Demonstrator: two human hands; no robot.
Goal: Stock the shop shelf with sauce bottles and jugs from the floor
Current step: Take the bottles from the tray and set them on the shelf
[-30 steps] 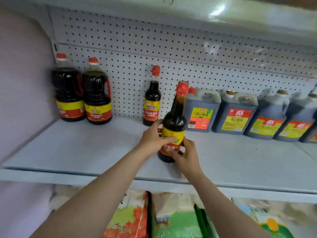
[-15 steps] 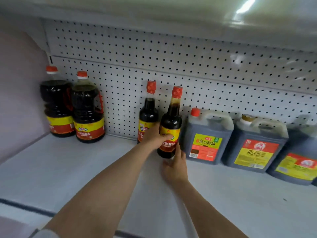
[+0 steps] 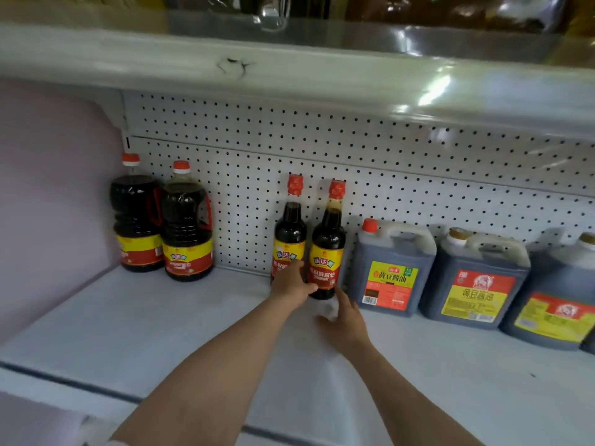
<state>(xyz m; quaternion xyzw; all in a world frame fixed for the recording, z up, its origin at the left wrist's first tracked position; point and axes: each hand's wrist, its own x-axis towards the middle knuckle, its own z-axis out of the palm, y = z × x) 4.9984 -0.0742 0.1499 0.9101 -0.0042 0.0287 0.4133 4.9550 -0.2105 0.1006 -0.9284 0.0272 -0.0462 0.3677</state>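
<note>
Forearms reach forward and upward from the lower edge, converging at the back of the white shelf (image 3: 128, 317). Left hand (image 3: 291, 286) is seen from behind, its fingers curled around the lower left side of the sauce bottle (image 3: 326, 249) at label height. Right hand (image 3: 343, 315) lies low by the bottle's base, fingers extended and held together, fingertips touching the bottle's lower right edge (thumb tucked toward the shelf surface). Held bottle stands upright against the pegboard (image 3: 418, 175), just beside a matching second bottle (image 3: 289, 239) on its left. Farther left, near the side wall, stand two round jugs (image 3: 164, 226). To the right sit square jugs (image 3: 396, 268) in a row, handles on top, well filled with dark sauce.
</note>
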